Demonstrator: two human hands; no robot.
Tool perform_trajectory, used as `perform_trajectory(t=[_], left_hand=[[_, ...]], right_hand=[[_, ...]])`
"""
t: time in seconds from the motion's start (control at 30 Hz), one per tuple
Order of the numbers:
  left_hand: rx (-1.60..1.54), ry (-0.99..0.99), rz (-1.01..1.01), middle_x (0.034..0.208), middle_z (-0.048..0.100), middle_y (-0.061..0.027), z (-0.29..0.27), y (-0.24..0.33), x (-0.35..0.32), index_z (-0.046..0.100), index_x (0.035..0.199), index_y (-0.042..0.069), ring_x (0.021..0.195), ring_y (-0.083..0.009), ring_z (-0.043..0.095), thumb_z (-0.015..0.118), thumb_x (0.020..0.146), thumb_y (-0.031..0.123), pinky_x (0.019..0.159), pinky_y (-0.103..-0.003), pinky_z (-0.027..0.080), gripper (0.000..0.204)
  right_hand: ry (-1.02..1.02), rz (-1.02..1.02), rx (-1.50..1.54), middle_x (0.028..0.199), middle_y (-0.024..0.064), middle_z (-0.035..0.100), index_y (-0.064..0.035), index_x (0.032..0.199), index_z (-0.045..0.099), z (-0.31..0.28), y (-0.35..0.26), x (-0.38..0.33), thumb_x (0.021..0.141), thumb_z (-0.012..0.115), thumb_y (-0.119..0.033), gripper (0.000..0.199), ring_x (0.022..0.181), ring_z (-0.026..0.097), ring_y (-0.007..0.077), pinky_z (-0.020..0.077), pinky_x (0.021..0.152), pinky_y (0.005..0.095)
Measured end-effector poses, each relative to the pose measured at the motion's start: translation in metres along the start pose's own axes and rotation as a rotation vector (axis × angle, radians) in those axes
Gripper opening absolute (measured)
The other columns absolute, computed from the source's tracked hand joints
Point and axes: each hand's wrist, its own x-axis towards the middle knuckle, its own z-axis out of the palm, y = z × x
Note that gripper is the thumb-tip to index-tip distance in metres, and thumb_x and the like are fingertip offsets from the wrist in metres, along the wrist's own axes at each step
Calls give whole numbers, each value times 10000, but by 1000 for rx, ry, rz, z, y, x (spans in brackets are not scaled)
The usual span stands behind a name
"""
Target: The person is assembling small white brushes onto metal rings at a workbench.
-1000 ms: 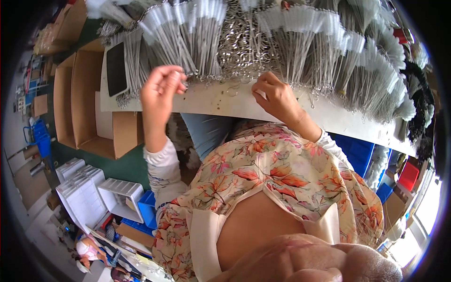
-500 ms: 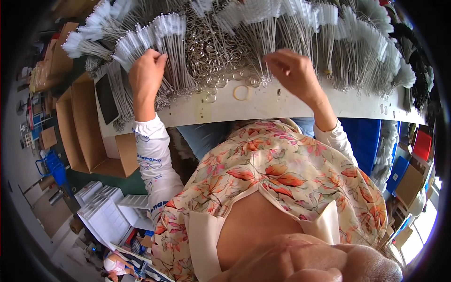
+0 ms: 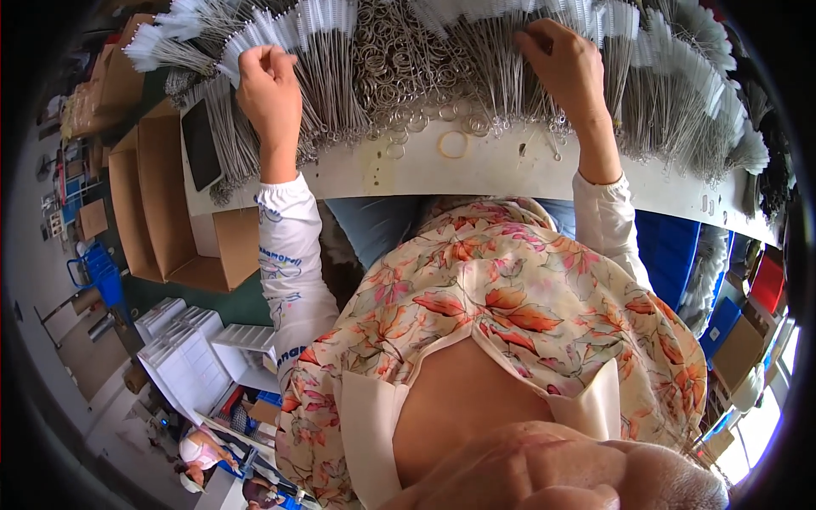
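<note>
My left hand (image 3: 270, 92) is closed around a few thin wire-stemmed brushes with white bristle tips (image 3: 289, 38) at the left of a white worktable (image 3: 501, 174). My right hand (image 3: 568, 70) rests fingers-down in the wide heap of the same brushes (image 3: 663, 93) at the middle right, pinching at their wire stems. Between the hands lies a pile of loose metal rings (image 3: 395, 64). One tan ring (image 3: 453, 144) lies alone on the bare tabletop near the front edge.
A dark tablet (image 3: 201, 144) lies at the table's left end. Open cardboard boxes (image 3: 161, 204) stand to the left, white trays (image 3: 183, 357) below them, blue bins (image 3: 671, 255) under the table at right. Other people (image 3: 204, 450) are at lower left.
Both hands have reached farther up the table into the brush heap. The left hand closed on a few brushes; the view tilted downward toward the table.
</note>
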Motion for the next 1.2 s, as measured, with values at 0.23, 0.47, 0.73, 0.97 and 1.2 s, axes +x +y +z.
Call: perform_trajectory(t=[0.23,0.47,0.73,0.97,1.2], left_hand=[[210,-171,-42,758,679,-75,3,-1,-6,626,867,51,661,-215,649,644,812,216,646,-320,495,175],[272,-376,139,717,662,-54,36,75,-18,683,820,93,631,-193,633,639,802,413,579,-305,478,324],[367,-453,174,584,619,-123,83,72,-23,647,632,47,562,-305,608,686,699,378,560,-387,472,340],[43,-519,-117,671,666,-71,79,62,-11,644,806,0,540,-110,575,656,793,229,527,-261,447,230],[-319,-580,-405,694,625,-19,60,63,-12,630,892,-12,494,-13,445,659,822,145,423,-160,327,175]], right_hand=[[43,-30,66,688,56,649,-92,875,661,3,3,-4,808,650,-288,207,611,623,186,484,610,291],[164,-154,253,646,25,621,-66,851,659,6,-13,-15,796,691,-183,133,534,546,79,451,519,216],[44,-239,389,697,50,620,-88,786,631,15,-25,-39,780,660,-187,103,597,614,237,483,523,320],[-93,-218,615,668,74,614,-44,793,640,23,-36,-51,782,646,-131,88,587,617,212,489,544,300],[-527,84,1002,676,42,628,-3,839,648,28,-49,-54,837,636,-192,190,583,573,96,462,538,242]])
